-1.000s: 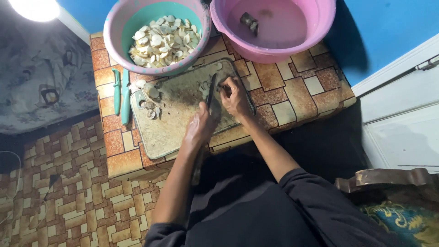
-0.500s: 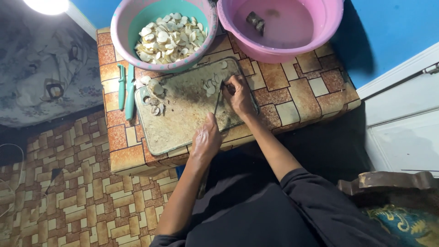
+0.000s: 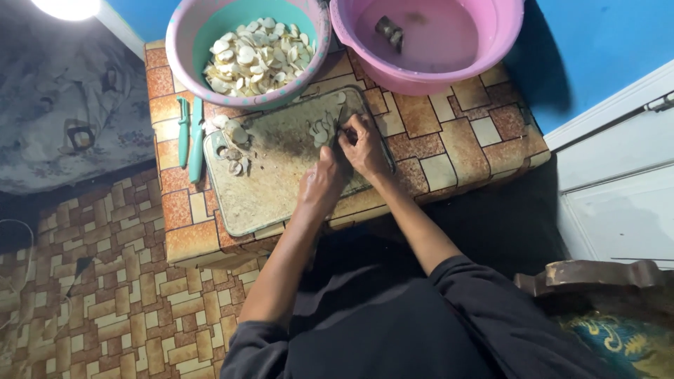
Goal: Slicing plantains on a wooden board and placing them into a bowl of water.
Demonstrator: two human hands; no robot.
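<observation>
Pink basin (image 3: 449, 77) rim cut off above

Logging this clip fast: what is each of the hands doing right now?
Left hand: closed, pressing on the cutting board; what it holds cannot be told.
Right hand: closed near the slices; knife not clearly visible.

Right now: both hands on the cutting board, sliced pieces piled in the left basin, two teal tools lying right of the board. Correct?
Not quite. In the head view the two teal tools lie left of the cutting board, not right of it. The rest holds: left hand and right hand are on the board, and sliced pieces fill the left basin.
</observation>
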